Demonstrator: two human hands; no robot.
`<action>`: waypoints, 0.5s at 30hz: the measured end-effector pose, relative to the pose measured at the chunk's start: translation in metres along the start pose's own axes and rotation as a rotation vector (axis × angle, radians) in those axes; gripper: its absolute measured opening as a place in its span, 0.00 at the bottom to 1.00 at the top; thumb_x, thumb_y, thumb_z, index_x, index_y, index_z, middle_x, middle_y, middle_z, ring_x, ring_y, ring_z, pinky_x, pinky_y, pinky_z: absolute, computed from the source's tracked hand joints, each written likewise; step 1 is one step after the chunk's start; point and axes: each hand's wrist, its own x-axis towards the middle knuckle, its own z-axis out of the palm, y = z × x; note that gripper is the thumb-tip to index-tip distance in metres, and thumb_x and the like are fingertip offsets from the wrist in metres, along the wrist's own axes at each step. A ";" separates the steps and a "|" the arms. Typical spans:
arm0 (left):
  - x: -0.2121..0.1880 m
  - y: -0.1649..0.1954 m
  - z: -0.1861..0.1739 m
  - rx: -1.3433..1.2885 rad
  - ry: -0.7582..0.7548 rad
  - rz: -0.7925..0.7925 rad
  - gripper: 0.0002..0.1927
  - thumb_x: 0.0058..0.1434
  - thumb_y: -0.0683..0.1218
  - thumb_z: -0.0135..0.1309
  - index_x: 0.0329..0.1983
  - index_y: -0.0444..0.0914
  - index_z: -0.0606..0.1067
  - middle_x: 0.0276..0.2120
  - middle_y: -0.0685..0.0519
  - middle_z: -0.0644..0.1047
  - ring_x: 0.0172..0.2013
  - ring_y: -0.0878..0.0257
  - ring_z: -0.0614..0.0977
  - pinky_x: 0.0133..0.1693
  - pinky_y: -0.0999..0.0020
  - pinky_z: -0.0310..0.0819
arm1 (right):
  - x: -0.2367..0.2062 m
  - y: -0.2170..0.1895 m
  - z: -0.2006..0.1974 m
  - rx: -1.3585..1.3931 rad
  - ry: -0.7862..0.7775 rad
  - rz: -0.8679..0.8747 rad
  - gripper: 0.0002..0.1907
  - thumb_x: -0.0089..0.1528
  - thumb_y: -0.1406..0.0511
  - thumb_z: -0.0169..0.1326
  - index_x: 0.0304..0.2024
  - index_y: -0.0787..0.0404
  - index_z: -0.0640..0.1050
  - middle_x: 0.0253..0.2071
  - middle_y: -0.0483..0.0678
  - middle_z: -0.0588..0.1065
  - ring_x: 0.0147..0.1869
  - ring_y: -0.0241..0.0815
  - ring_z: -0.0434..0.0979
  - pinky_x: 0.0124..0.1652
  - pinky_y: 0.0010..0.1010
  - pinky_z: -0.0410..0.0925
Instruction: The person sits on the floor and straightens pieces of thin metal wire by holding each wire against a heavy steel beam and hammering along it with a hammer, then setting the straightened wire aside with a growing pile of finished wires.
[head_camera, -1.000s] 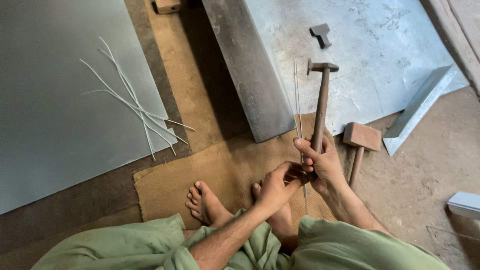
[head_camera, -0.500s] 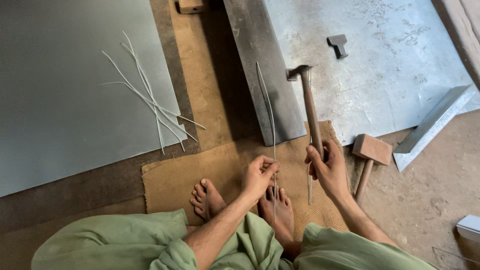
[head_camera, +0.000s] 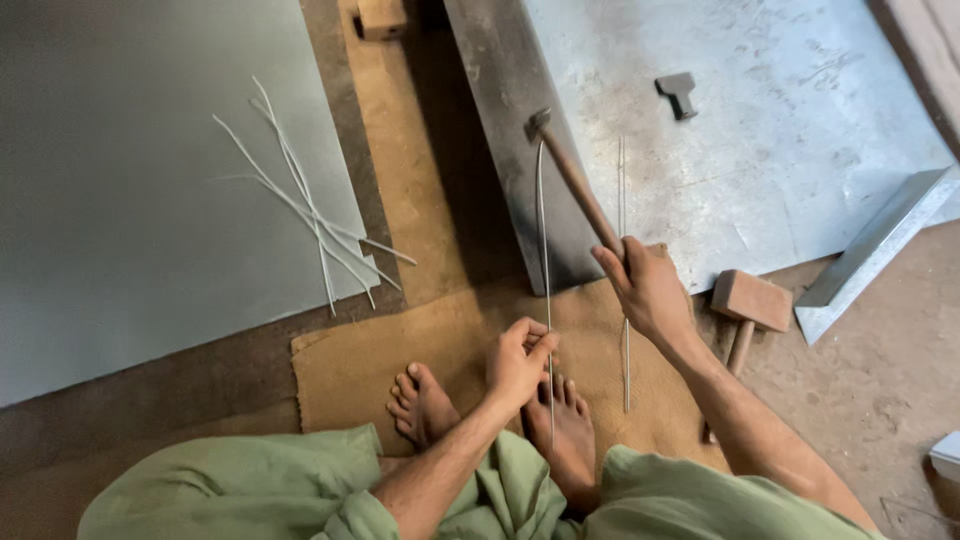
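On floor mat (head_camera: 360, 365): left hand (head_camera: 518, 362) fingers pinching thin metal rod (head_camera: 542, 240); right hand (head_camera: 648, 288) fingers closed around hammer (head_camera: 572, 180) handle.

Sheet metal (head_camera: 150, 200) cut off at left + top edges. Small wooden block (head_camera: 381, 15) clipped by top edge. White object (head_camera: 946, 456) at right edge, mostly out of frame, kind unclear. Mallet (head_camera: 750, 300) handle partly hidden behind right hand (head_camera: 650, 290) and forearm. Hammer (head_camera: 575, 180) grip end hidden in that hand.
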 end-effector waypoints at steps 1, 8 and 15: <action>-0.002 -0.003 -0.001 0.015 0.002 0.012 0.07 0.64 0.45 0.59 0.36 0.36 0.75 0.26 0.54 0.79 0.25 0.68 0.80 0.22 0.72 0.75 | -0.009 0.000 -0.003 0.063 -0.014 0.055 0.21 0.71 0.53 0.53 0.34 0.63 0.73 0.18 0.52 0.69 0.20 0.46 0.68 0.23 0.41 0.61; 0.004 -0.008 0.004 0.008 -0.026 0.046 0.08 0.65 0.44 0.60 0.36 0.34 0.76 0.25 0.53 0.80 0.25 0.68 0.82 0.23 0.72 0.77 | -0.032 0.003 -0.004 0.379 0.003 0.206 0.18 0.71 0.54 0.50 0.37 0.63 0.71 0.19 0.49 0.69 0.21 0.43 0.70 0.24 0.40 0.64; 0.010 -0.005 -0.001 -0.037 -0.043 0.015 0.07 0.63 0.44 0.60 0.38 0.35 0.77 0.28 0.54 0.80 0.25 0.69 0.82 0.22 0.72 0.76 | -0.035 0.017 0.008 0.340 -0.089 0.311 0.18 0.71 0.53 0.50 0.39 0.62 0.72 0.21 0.49 0.70 0.22 0.41 0.68 0.24 0.39 0.64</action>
